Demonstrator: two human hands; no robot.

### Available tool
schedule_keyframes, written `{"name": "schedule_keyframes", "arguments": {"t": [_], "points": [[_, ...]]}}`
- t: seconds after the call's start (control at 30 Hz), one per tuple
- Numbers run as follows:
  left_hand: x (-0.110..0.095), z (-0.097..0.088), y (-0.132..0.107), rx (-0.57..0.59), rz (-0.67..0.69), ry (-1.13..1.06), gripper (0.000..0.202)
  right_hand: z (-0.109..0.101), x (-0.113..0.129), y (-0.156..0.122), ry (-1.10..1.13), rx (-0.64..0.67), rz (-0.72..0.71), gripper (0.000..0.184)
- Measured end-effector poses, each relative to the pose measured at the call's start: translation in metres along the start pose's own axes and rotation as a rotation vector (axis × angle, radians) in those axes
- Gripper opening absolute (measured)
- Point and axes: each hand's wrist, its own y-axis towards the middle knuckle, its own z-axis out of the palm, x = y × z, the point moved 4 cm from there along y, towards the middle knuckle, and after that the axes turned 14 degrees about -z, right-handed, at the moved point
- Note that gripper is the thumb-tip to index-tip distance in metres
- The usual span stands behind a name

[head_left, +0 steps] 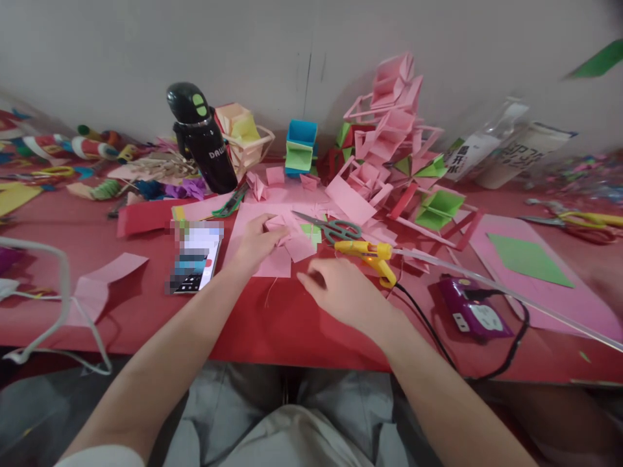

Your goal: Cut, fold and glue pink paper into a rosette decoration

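My left hand (257,243) has its fingers closed on a small folded pink paper piece (278,228), over a pink sheet (267,267) on the red table. My right hand (341,288) hovers just right of that sheet. Its fingers are loosely curled with a gap at the thumb, and nothing shows between them. Grey-handled scissors (335,228) lie beyond both hands, partly over green paper scraps (312,233). Close behind my right hand is a yellow hot glue gun (367,254) with a long clear glue stick (467,282) sticking out of its back.
A phone (197,259) lies left of my left forearm, near a black bottle (204,139). Folded pink paper models (384,139) pile up against the wall. At right sit a purple power adapter (474,308) and a green sheet (530,259). A white cable frame (63,292) stands far left.
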Motion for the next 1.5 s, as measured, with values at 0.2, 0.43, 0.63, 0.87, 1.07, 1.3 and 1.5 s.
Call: {"name": "schedule_keyframes", "arguments": {"t": [0.2,0.43,0.63,0.87,1.07,1.3,1.5], "points": [[0.004,0.004,-0.001,0.044,-0.058,0.055,0.042,-0.02,-0.044,-0.085,-0.192,-0.059,0.381,0.043],[0.01,0.009,0.002,0.163,0.018,0.025,0.042,-0.032,-0.089,-0.105,-0.365,-0.297,0.466,0.053],[0.01,0.011,0.002,0.213,0.0,0.062,0.043,-0.024,-0.103,-0.06,-0.237,-0.275,0.285,0.024],[0.003,0.007,0.001,0.101,0.192,0.321,0.036,-0.022,-0.092,-0.033,0.304,-0.388,0.15,0.032],[0.003,0.01,0.002,0.114,0.243,0.337,0.036,-0.009,-0.082,-0.022,0.42,-0.296,0.157,0.035],[-0.001,0.012,-0.002,0.138,0.202,0.345,0.038,0.003,-0.082,-0.021,0.448,-0.271,0.198,0.039],[-0.004,0.011,-0.004,0.098,0.223,0.38,0.038,0.004,-0.082,-0.021,0.398,-0.263,0.217,0.039]]}}
